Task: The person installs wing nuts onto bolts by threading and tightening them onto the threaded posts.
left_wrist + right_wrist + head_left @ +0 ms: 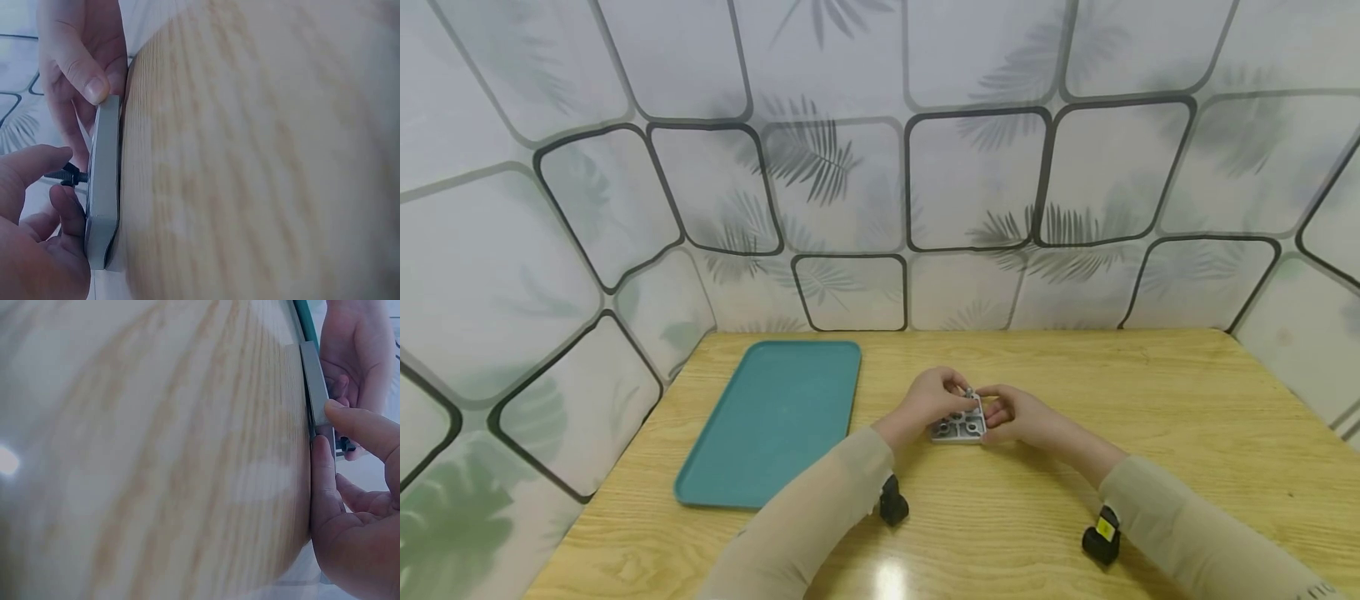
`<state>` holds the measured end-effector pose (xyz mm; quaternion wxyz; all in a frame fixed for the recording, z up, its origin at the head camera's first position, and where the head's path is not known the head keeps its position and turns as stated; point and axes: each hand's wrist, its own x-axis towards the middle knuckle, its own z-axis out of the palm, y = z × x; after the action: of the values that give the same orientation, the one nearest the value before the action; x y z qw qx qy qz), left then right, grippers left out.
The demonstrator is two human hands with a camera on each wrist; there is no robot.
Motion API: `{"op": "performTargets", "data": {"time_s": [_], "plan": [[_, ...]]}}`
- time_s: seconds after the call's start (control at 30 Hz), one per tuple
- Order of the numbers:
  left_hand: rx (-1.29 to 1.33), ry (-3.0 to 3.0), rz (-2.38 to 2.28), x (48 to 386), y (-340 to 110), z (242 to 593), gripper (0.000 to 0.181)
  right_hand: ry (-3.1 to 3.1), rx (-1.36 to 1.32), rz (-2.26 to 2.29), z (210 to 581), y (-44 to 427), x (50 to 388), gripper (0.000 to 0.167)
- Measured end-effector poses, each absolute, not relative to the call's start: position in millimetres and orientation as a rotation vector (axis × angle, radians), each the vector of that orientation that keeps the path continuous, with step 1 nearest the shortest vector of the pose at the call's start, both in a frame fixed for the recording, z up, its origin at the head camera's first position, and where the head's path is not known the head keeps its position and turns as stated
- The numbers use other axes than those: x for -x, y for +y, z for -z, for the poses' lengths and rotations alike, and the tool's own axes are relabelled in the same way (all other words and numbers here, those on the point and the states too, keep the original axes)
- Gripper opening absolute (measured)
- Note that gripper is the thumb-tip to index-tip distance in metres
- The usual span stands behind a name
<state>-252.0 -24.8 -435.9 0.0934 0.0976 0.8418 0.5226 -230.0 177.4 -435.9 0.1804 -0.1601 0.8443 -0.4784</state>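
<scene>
A grey metal plate (pixel 958 432) with round holes and raised ribs lies on the wooden table between both hands. A dark threaded bolt (pixel 65 176) stands up from its face. My left hand (pixel 931 397) has thumb and fingers at both sides of this bolt, pinching it close to the plate; the exact contact is small in view. From the other side my right hand (pixel 1022 419) grips the plate's edge. In the right wrist view, thumb and fingers of that hand (pixel 369 512) hold the rim. The plate's underside is hidden.
A teal tray (pixel 782 408) lies on the table (pixel 1150 433) to the left, close to the left forearm. Behind stands a patterned curtain-like backdrop (pixel 850 183). Black wrist cameras are strapped at both sleeves.
</scene>
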Motion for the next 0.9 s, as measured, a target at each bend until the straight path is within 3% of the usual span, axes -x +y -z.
{"op": "performTargets", "data": {"time_s": [0.9], "plan": [[-0.413, 2.407, -1.575, 259.8, -30.1, 440.5, 0.024, 2.394, 0.427, 1.344, 434.1, 176.4, 227.9, 0.082]]}}
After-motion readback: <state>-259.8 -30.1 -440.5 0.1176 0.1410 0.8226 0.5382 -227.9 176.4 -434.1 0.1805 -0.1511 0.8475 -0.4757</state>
